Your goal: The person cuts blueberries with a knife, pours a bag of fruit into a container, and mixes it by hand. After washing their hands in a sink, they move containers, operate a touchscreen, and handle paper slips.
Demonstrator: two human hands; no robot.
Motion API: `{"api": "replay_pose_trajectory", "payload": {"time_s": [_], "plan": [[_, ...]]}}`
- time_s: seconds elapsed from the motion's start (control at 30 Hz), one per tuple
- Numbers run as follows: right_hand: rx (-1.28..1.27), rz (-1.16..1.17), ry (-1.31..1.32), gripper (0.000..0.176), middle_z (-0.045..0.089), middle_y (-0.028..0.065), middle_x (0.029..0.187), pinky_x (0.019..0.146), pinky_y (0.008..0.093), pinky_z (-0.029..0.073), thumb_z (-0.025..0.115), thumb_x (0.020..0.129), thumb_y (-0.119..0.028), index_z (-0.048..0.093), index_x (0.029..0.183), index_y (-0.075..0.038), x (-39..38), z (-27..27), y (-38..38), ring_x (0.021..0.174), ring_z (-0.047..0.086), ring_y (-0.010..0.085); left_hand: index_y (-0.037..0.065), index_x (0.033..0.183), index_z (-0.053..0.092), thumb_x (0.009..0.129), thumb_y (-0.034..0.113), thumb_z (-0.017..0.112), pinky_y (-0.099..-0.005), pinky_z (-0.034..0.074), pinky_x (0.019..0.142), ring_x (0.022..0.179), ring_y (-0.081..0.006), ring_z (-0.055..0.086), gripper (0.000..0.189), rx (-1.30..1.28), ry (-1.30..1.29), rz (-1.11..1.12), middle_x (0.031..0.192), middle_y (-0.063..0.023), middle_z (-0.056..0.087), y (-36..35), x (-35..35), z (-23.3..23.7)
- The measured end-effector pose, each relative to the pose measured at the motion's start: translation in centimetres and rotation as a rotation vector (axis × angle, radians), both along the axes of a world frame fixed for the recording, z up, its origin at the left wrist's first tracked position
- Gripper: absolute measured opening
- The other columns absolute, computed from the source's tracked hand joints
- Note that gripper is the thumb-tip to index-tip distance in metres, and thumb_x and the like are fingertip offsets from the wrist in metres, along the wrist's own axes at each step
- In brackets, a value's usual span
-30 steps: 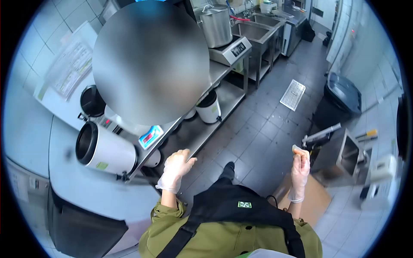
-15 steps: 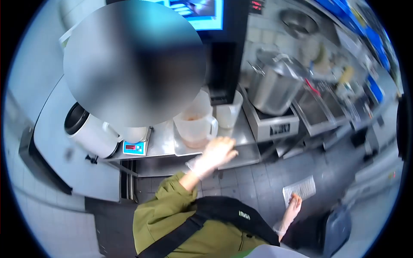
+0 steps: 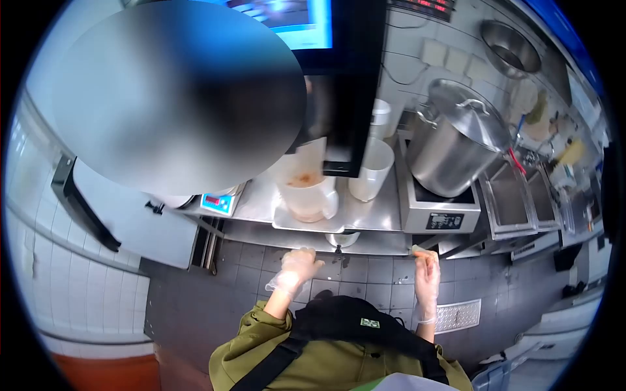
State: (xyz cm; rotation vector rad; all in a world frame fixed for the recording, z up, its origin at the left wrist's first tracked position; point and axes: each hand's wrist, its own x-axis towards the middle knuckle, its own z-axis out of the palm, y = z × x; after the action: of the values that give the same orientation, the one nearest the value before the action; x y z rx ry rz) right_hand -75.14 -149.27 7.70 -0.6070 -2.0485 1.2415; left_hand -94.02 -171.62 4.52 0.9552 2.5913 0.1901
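Note:
My left hand (image 3: 297, 268), in a clear plastic glove, hangs in front of the steel counter with its fingers partly bent; whether it holds something does not show. My right hand (image 3: 427, 270), gloved too, is raised near the counter's edge below the induction cooker (image 3: 438, 218), its fingers closed on a small orange-brown thing I cannot make out. A translucent measuring jug (image 3: 306, 199) with reddish-brown contents stands on the counter beyond my left hand. Beside it is a white jug (image 3: 372, 173).
A large lidded steel pot (image 3: 453, 146) sits on the cooker. Steel pans (image 3: 512, 202) are at the right, a blue scale (image 3: 218, 203) at the left. A dark-framed screen (image 3: 355, 85) hangs over the counter. A blurred disc covers the upper left. A drain grate (image 3: 458, 315) lies in the floor.
My left hand has drawn back from the jug, down and to the left. My right hand has risen toward the counter. The view has turned and shifted.

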Motion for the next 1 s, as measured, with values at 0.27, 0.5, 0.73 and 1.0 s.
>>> {"api": "replay_pose_trajectory", "payload": {"time_s": [0.27, 0.5, 0.73, 1.0], "plan": [[-0.094, -0.594, -0.017, 0.015, 0.05, 0.0035, 0.084, 0.073, 0.0221, 0.038, 0.044, 0.085, -0.001, 0.058, 0.092, -0.001, 17.0, -4.3, 10.6, 0.079, 0.047, 0.0114, 0.007, 0.099, 0.057, 0.079, 0.038, 0.057, -0.0405, 0.047, 0.075, 0.087, -0.0315, 0.059, 0.037, 0.147, -0.024, -0.661, 0.091, -0.0158, 0.061, 20.8, 8.8, -2.9], [-0.092, -1.026, -0.025, 0.014, 0.055, 0.0073, 0.087, 0.076, 0.0258, 0.041, 0.046, 0.088, -0.006, 0.059, 0.091, -0.003, 38.1, -7.3, 21.5, 0.082, 0.053, 0.0161, 0.006, 0.096, 0.058, 0.076, 0.037, 0.061, -0.039, 0.048, 0.072, 0.084, -0.0293, 0.06, 0.037, 0.157, 0.07, -0.97, 0.089, -0.0142, 0.062, 43.0, 25.5, -4.9], [-0.255, -1.135, 0.09, 0.014, 0.055, 0.0021, 0.085, 0.073, 0.0203, 0.039, 0.045, 0.089, -0.008, 0.058, 0.09, -0.002, 53.0, -6.9, 37.5, 0.078, 0.05, 0.0084, 0.005, 0.108, 0.056, 0.082, 0.035, 0.055, -0.0349, 0.043, 0.087, 0.102, -0.0279, 0.055, 0.04, 0.194, -0.303, -1.114, 0.108, -0.0119, 0.059, 61.8, 39.6, -1.8], [-0.096, -1.079, -0.036, 0.014, 0.055, 0.0074, 0.091, 0.077, 0.0236, 0.041, 0.046, 0.086, -0.003, 0.059, 0.093, -0.003, 63.5, -7.1, 63.6, 0.085, 0.054, 0.0152, 0.003, 0.096, 0.058, 0.079, 0.042, 0.054, -0.0402, 0.045, 0.082, 0.094, -0.0314, 0.057, 0.043, -0.157, 0.089, -0.801, 0.096, -0.0176, 0.06, 87.7, 48.3, -7.3]]}}
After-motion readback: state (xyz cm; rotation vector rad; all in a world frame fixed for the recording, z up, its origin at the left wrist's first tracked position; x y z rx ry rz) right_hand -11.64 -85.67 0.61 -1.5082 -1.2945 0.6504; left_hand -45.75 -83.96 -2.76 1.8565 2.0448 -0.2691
